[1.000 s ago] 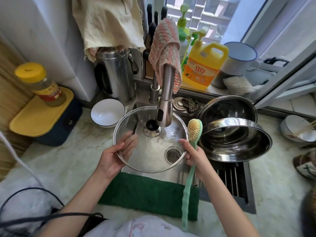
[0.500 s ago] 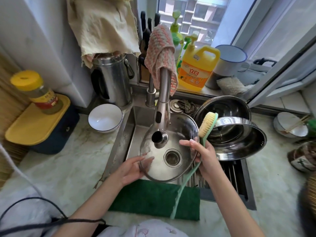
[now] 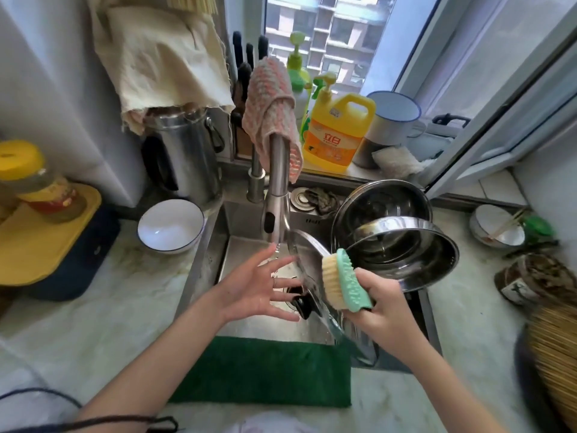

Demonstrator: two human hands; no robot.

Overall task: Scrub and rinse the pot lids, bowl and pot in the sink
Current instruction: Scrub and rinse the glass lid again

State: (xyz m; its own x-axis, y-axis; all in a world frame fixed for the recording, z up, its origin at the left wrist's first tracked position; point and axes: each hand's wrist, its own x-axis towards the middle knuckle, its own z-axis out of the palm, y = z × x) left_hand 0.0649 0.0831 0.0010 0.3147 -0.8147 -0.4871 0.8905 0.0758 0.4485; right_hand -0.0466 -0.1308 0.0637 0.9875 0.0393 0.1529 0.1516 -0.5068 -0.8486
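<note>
The left hand (image 3: 259,289) hangs with fingers spread under the faucet (image 3: 276,195), holding nothing, while the right hand (image 3: 384,304) curls round the green brush (image 3: 343,282), bristles against the glass lid (image 3: 309,260). The lid stands on edge in the sink (image 3: 215,245) between both hands. The steel pot (image 3: 406,254) lies tilted just right of it, and the white bowl (image 3: 170,226) sits on the surface (image 3: 125,307) left of the sink.

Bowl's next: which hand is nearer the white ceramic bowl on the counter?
Left. The left hand is over the steel sink, right of the white ceramic bowl; the right hand is farther right.
</note>
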